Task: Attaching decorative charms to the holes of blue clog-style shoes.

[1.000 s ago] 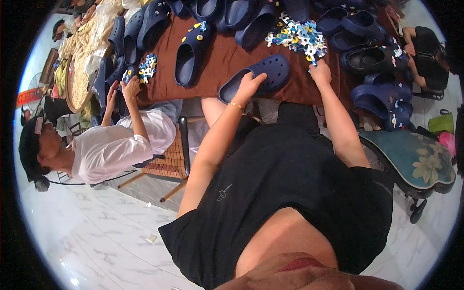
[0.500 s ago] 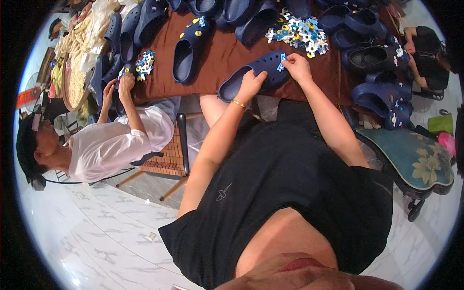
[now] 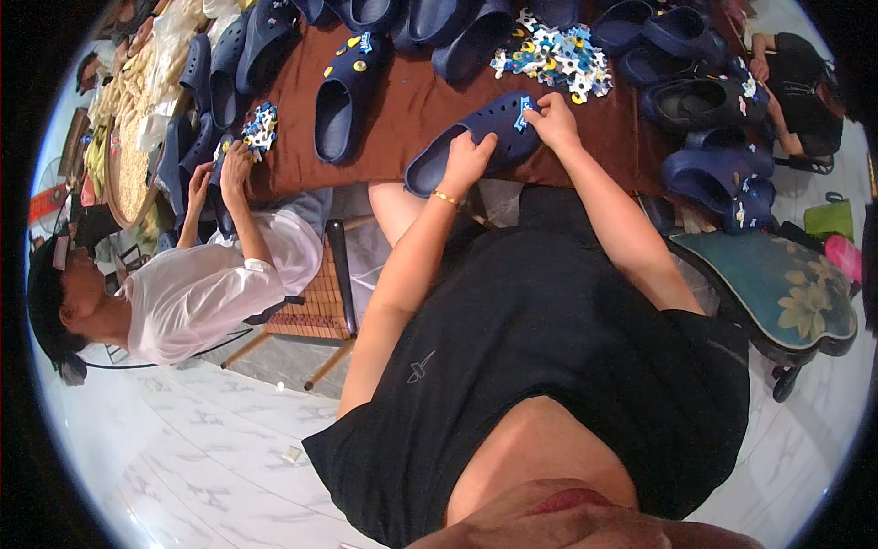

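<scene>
A navy blue clog (image 3: 498, 123) with holes across its top lies tilted at the near edge of the brown-covered table, its toe pointing up and right. My left hand (image 3: 469, 157) is closed around the clog's side, thumb on top. At the toe, my right hand (image 3: 554, 123) pinches near a small blue and white charm (image 3: 524, 113) that sits on the clog's upper; its fingertips partly hide the contact. Farther left stands a second navy clog (image 3: 343, 96), with yellow and blue-white charms on its toe. Behind my hands is a pile of mixed charms (image 3: 558, 59).
Many navy clogs (image 3: 471, 41) line the far side and both ends of the brown tablecloth (image 3: 274, 174). At left, a co-worker in a white shirt (image 3: 201, 302) handles a clog beside a smaller charm pile (image 3: 260, 128). A flowered teal stool (image 3: 777, 288) stands at right.
The whole view has shifted slightly, with the table's things a little farther left. My hands keep the same hold on the clog and at the charm.
</scene>
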`<move>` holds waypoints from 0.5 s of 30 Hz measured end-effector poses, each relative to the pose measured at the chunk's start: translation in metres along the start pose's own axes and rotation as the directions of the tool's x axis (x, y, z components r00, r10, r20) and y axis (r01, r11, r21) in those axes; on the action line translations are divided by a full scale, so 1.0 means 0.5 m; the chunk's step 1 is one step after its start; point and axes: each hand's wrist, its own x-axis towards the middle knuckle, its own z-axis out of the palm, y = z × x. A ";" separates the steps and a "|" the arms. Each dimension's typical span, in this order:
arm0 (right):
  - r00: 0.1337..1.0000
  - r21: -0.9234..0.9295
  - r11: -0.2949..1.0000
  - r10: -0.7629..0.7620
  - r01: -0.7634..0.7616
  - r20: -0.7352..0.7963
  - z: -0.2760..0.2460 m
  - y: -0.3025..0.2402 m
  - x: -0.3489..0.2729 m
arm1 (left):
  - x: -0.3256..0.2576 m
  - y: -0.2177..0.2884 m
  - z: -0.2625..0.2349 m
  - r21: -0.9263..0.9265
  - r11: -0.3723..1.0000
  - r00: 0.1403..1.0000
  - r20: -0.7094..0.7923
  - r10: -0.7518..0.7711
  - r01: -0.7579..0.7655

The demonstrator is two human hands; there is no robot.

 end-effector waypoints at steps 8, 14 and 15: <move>0.963 -0.249 0.967 -0.014 -0.056 -0.271 -0.085 0.082 0.056 | -0.002 -0.014 0.003 -0.027 1.000 1.000 -0.006 0.006 -0.006; 0.954 -0.243 0.950 0.124 -0.194 -0.275 -0.098 0.086 0.095 | 0.000 -0.030 0.013 -0.021 0.999 0.999 -0.034 0.032 -0.032; 0.953 -0.210 0.962 0.113 -0.177 -0.282 -0.097 0.094 0.099 | -0.001 -0.031 0.013 -0.032 0.999 0.999 -0.042 0.035 -0.036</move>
